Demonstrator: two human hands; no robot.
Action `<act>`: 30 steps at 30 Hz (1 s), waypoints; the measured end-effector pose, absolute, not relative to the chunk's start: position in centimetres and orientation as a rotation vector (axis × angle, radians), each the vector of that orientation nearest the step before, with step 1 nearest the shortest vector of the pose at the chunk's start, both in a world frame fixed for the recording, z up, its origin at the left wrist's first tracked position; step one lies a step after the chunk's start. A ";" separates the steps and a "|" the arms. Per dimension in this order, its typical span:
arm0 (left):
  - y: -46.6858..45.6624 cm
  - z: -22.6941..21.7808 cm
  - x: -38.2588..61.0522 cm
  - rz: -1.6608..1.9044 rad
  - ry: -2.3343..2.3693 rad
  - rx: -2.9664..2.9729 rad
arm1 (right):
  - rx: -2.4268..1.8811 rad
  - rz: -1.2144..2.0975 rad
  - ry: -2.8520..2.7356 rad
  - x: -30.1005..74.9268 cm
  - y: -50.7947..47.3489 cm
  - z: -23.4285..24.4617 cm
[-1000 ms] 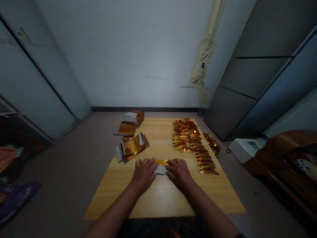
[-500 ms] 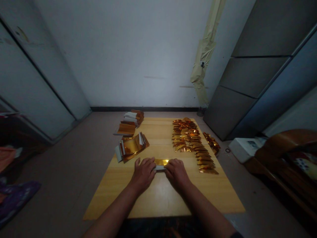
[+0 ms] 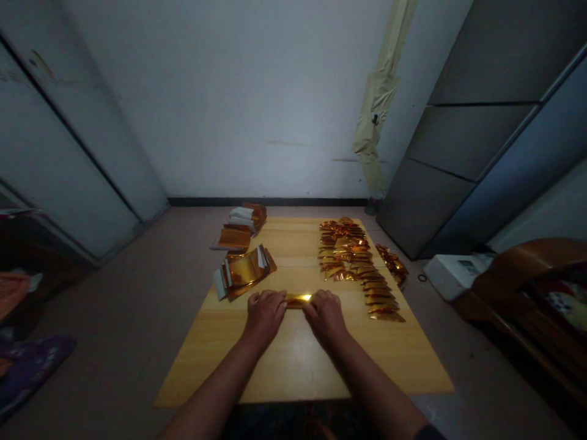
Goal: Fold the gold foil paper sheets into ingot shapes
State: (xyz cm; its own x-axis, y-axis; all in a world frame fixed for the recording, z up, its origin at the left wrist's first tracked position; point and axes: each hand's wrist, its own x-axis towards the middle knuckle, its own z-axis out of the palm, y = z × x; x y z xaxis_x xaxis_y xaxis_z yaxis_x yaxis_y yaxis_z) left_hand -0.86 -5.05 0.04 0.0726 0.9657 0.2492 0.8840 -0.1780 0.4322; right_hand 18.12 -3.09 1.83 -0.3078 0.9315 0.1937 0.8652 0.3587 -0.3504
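Between my two hands lies a narrow strip of folded gold foil paper (image 3: 298,300), close above the wooden table (image 3: 293,366). My left hand (image 3: 266,313) is closed on its left end, and my right hand (image 3: 325,311) grips the right end. The fingertips are partly hidden behind the knuckles. Just beyond my left hand sits a loose stack of gold foil sheets (image 3: 245,269) with pale backs. To the right, rows of folded gold foil pieces (image 3: 346,247) overlap along the table's edge.
More foil sheets (image 3: 247,217) lie at the table's far left corner. Another heap of gold pieces (image 3: 393,266) is beyond the right edge. A white box (image 3: 452,276) and a carved wooden seat (image 3: 518,287) stand at right, a grey cabinet (image 3: 463,122) behind. Purple cloth (image 3: 34,366) lies left.
The pale strip along the near side of the paper has gone from sight; only gold shows between my hands now. Both hands have shifted very slightly.
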 end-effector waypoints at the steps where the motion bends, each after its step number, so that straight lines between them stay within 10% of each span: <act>1: -5.0 0.2 -0.8 0.743 1.901 2.157 | -1.597 0.249 -2.254 18.0 -3.1 1.8; 30: -5.8 0.8 -1.0 0.760 1.816 2.136 | -1.256 0.298 -2.303 20.0 -3.9 0.3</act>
